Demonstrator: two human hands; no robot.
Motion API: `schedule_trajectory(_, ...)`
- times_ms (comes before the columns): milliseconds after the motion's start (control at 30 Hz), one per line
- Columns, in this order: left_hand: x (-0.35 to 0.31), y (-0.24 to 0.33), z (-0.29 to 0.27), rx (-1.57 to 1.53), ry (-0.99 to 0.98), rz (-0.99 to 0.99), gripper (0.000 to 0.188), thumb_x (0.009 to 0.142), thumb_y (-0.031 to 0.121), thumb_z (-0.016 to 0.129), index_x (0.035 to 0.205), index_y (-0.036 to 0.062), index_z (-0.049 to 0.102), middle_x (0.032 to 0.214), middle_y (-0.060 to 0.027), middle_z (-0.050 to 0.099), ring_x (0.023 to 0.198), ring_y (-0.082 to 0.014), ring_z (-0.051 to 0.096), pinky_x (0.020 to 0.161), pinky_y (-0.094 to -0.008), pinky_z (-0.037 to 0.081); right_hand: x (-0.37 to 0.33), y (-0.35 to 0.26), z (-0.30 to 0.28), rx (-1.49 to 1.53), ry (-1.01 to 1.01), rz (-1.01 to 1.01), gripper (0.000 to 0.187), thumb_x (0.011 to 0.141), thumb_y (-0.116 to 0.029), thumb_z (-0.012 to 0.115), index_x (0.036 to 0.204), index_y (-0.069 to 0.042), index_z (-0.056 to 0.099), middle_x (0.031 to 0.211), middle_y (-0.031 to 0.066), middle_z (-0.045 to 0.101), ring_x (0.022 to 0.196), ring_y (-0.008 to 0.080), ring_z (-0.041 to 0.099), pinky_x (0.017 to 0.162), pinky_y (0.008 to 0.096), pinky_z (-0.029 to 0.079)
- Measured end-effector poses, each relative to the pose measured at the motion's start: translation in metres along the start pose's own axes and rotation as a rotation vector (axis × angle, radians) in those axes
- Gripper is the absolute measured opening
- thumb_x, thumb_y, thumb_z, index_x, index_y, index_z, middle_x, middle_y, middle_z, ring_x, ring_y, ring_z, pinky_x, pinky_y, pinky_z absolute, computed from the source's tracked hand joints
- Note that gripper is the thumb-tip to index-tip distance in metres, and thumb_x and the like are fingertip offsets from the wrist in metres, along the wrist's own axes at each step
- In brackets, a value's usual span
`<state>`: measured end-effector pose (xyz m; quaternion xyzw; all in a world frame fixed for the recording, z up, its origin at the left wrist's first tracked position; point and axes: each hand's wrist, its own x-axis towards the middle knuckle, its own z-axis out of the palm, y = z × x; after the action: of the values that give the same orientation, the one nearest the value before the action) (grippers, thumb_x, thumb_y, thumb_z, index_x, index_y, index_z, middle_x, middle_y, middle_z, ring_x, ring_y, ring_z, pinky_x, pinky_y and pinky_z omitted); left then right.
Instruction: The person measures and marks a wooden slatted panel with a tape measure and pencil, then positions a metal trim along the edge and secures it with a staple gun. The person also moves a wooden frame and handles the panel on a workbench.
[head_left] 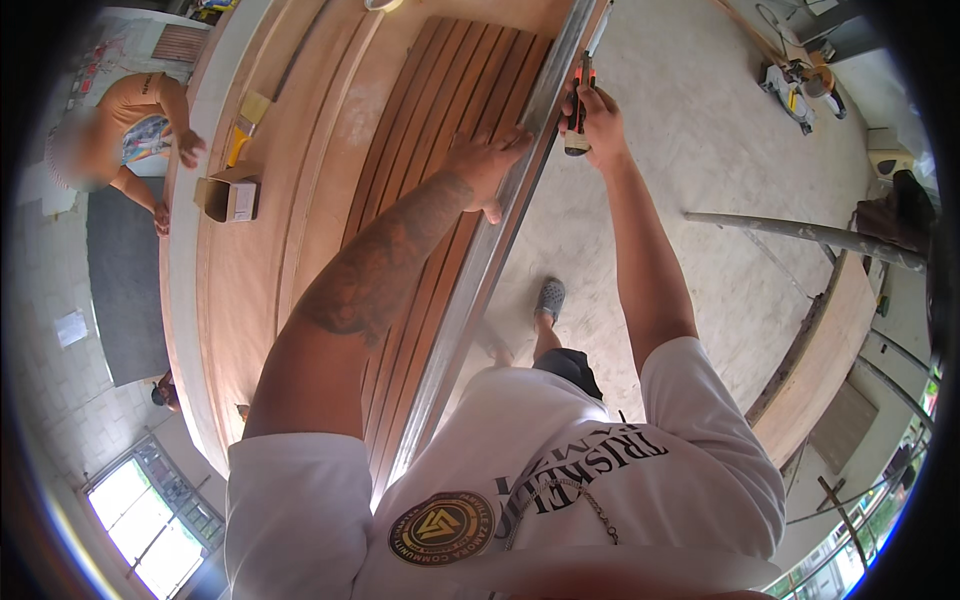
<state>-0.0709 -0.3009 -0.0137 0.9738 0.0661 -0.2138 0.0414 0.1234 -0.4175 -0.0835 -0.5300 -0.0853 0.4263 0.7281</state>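
My right hand (604, 128) is closed around a utility knife (576, 142) with a black, red and pale body. The knife is by the far right edge of the worktable, its front end pointing away from me along that edge. My left hand (480, 168) presses on a long silvery metal bar (447, 330), with fingers outstretched and thumb apart. This bar runs along the table's right side. Beside it, and partly under my left forearm, lie several reddish-brown wooden slats (440, 90) in parallel. Where the blade meets any material cannot be made out.
An open cardboard box (240, 200) and a yellow-handled tool (238, 146) sit on the table's left part. Across the table stands a co-worker (145, 120); another person (166, 392) is lower left. A power saw (795, 95), metal pole (800, 228) and curved wooden panel (815, 350) are at right.
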Motion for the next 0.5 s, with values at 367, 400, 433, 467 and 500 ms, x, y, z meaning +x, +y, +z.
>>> schedule_trajectory(367, 0.0, 0.002, -0.006, -0.012, -0.048, -0.03, 0.14, 0.048, 0.036, 0.102, 0.163, 0.0159, 0.025, 0.168, -0.0056, 0.032, 0.142, -0.0315, 0.045, 0.109, -0.0536, 0.041, -0.004, 0.003, 0.001, 0.145, -0.13, -0.007, 0.026, 0.106, -0.022, 0.052, 0.124, -0.005, 0.059, 0.084, 0.0062, 0.063, 0.065, 0.0198, 0.063, 0.06, 0.0352, 0.051)
schedule_trajectory(400, 0.0, 0.002, -0.006, -0.018, -0.056, -0.035, 0.14, 0.048, 0.036, 0.102, 0.163, 0.0161, 0.025, 0.168, -0.0056, 0.032, 0.142, -0.0315, 0.045, 0.109, -0.0539, 0.041, -0.006, 0.004, 0.001, 0.16, -0.144, -0.013, 0.026, 0.106, -0.022, 0.053, 0.125, -0.005, 0.059, 0.085, 0.0064, 0.063, 0.065, 0.0197, 0.063, 0.06, 0.0352, 0.051)
schedule_trajectory(433, 0.0, 0.002, -0.006, -0.007, -0.049, -0.031, 0.14, 0.048, 0.036, 0.102, 0.163, 0.0161, 0.025, 0.168, -0.0055, 0.032, 0.142, -0.0318, 0.045, 0.108, -0.0543, 0.041, -0.007, 0.004, 0.0, 0.172, -0.158, -0.014, 0.026, 0.106, -0.021, 0.053, 0.125, -0.005, 0.059, 0.085, 0.0066, 0.063, 0.066, 0.0197, 0.064, 0.06, 0.0352, 0.051)
schedule_trajectory(467, -0.001, 0.002, -0.005, -0.004, -0.047, -0.028, 0.14, 0.048, 0.036, 0.102, 0.163, 0.0162, 0.025, 0.168, -0.0055, 0.032, 0.142, -0.032, 0.045, 0.108, -0.0548, 0.041, -0.008, 0.004, 0.0, 0.182, -0.164, -0.014, 0.026, 0.106, -0.021, 0.053, 0.126, -0.005, 0.059, 0.085, 0.0067, 0.063, 0.066, 0.0196, 0.064, 0.06, 0.0352, 0.051)
schedule_trajectory(500, 0.0, 0.002, -0.005, -0.002, -0.056, -0.031, 0.14, 0.048, 0.036, 0.103, 0.162, 0.0162, 0.026, 0.169, -0.0055, 0.032, 0.142, -0.0322, 0.045, 0.108, -0.0552, 0.041, -0.008, 0.004, -0.001, 0.19, -0.171, -0.012, 0.026, 0.106, -0.021, 0.053, 0.126, -0.005, 0.059, 0.086, 0.0069, 0.063, 0.066, 0.0196, 0.064, 0.061, 0.0352, 0.051)
